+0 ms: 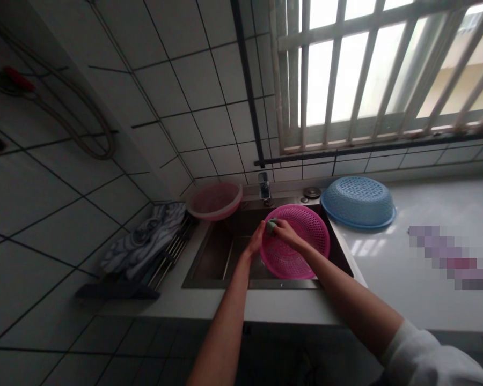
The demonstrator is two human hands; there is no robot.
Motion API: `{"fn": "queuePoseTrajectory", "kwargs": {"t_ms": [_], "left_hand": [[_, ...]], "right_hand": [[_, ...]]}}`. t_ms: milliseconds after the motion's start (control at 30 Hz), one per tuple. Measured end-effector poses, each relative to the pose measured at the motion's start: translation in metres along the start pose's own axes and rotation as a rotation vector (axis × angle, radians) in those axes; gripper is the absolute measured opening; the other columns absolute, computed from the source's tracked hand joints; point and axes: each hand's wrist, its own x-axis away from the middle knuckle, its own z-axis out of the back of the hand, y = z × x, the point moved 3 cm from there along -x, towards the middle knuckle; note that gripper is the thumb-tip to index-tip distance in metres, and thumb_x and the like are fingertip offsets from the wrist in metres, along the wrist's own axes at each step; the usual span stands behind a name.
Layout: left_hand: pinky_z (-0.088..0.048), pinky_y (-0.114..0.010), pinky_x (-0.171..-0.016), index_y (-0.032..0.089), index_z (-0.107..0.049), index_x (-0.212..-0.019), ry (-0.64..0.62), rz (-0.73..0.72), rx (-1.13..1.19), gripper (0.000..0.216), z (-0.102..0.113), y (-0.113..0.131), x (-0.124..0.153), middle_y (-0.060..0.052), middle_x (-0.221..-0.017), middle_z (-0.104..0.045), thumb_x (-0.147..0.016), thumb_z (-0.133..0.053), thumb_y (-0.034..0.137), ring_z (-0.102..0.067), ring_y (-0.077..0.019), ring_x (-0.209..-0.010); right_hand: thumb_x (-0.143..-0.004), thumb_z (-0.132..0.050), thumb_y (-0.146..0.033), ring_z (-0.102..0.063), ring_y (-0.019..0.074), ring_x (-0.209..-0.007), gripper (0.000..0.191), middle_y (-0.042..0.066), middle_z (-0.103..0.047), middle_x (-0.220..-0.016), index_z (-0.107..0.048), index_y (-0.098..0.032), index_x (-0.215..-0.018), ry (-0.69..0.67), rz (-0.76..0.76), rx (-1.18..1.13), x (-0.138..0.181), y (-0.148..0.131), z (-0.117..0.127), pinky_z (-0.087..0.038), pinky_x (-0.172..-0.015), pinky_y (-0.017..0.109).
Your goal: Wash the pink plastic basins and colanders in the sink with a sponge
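A bright pink perforated basket [301, 246] is tilted up on its edge over the steel sink [209, 257]. My left hand [256, 239] grips the basket's left rim. My right hand [282, 231] is closed on a small greenish sponge [271, 225] and presses it against the inside of the basket near the top rim. Both forearms reach in from the bottom of the view.
A pale pink basin [214, 200] sits at the sink's back left corner, with the faucet [264, 188] behind the sink. A blue basket [359, 201] lies upside down on the white counter [406, 268] to the right. A patterned cloth [148, 236] lies on a rack at left.
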Motion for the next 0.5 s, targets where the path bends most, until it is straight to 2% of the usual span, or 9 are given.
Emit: {"fn": "queuePoseTrajectory", "kwargs": {"t_ms": [67,100,133,267,300,333,467,500], "left_hand": [[-0.029,-0.048,-0.12,0.015,-0.077,-0.107,0.02,0.014,-0.031,0.062,0.002,0.001,0.001,-0.012,-0.122,-0.073,-0.081,-0.065,0.07,-0.055,-0.0347,-0.131],[-0.03,-0.048,-0.119,0.015,-0.077,-0.107,0.019,0.02,-0.041,0.063,0.002,0.001,0.001,-0.012,-0.122,-0.073,-0.08,-0.065,0.07,-0.055,-0.035,-0.131],[-0.03,-0.048,-0.119,0.015,-0.077,-0.109,0.01,0.023,-0.043,0.063,0.002,0.002,0.002,-0.012,-0.122,-0.073,-0.081,-0.065,0.07,-0.054,-0.035,-0.132],[-0.027,-0.045,-0.121,0.018,-0.075,-0.116,-0.029,0.004,0.015,0.059,-0.005,0.002,0.002,-0.01,-0.126,-0.072,-0.084,-0.063,0.067,-0.049,-0.0334,-0.138],[-0.027,-0.045,-0.122,0.019,-0.075,-0.116,-0.032,0.005,0.029,0.059,-0.006,0.001,0.001,-0.01,-0.127,-0.072,-0.084,-0.064,0.066,-0.049,-0.0332,-0.139],[-0.026,-0.045,-0.122,0.019,-0.075,-0.117,-0.031,0.009,0.035,0.058,-0.006,0.001,0.001,-0.011,-0.127,-0.072,-0.084,-0.064,0.066,-0.048,-0.033,-0.139],[-0.026,-0.047,-0.122,0.018,-0.074,-0.117,0.001,0.044,0.008,0.06,0.001,-0.003,0.0,-0.011,-0.126,-0.072,-0.084,-0.064,0.067,-0.049,-0.032,-0.138],[-0.027,-0.047,-0.121,0.018,-0.074,-0.115,0.009,0.042,-0.002,0.06,0.002,-0.003,-0.001,-0.011,-0.125,-0.072,-0.084,-0.064,0.067,-0.05,-0.0317,-0.137]], "right_hand": [[-0.076,-0.058,-0.035,-0.05,0.0121,-0.059,0.02,0.001,-0.059,-0.07,-0.06,-0.016,-0.078,-0.156,-0.03,-0.016,0.004,0.0,-0.011,-0.041,-0.056,0.023],[-0.077,-0.058,-0.035,-0.051,0.0123,-0.059,0.02,0.001,-0.059,-0.069,-0.061,-0.016,-0.079,-0.166,-0.043,-0.032,0.005,-0.001,-0.011,-0.041,-0.056,0.023],[-0.077,-0.058,-0.037,-0.051,0.0125,-0.058,0.021,0.0,-0.058,-0.069,-0.06,-0.016,-0.08,-0.124,-0.049,-0.049,0.004,-0.002,-0.007,-0.041,-0.055,0.023],[-0.077,-0.058,-0.043,-0.048,0.0118,-0.058,0.026,-0.001,-0.057,-0.071,-0.056,-0.018,-0.085,0.256,-0.036,-0.103,-0.001,-0.004,0.023,-0.04,-0.053,0.023],[-0.077,-0.058,-0.043,-0.047,0.0117,-0.058,0.026,-0.001,-0.057,-0.072,-0.056,-0.018,-0.085,0.283,-0.03,-0.099,-0.002,-0.003,0.025,-0.04,-0.054,0.023],[-0.077,-0.058,-0.041,-0.048,0.0118,-0.059,0.025,-0.001,-0.058,-0.073,-0.056,-0.018,-0.084,0.257,-0.022,-0.082,-0.002,-0.002,0.023,-0.04,-0.055,0.023],[-0.073,-0.06,-0.034,-0.051,0.0129,-0.063,0.018,0.002,-0.062,-0.075,-0.062,-0.017,-0.079,-0.116,0.01,0.002,0.0,0.003,-0.006,-0.043,-0.06,0.024],[-0.073,-0.06,-0.033,-0.051,0.0132,-0.063,0.018,0.002,-0.062,-0.074,-0.062,-0.017,-0.079,-0.157,0.008,-0.003,0.001,0.003,-0.009,-0.043,-0.059,0.024]]}}
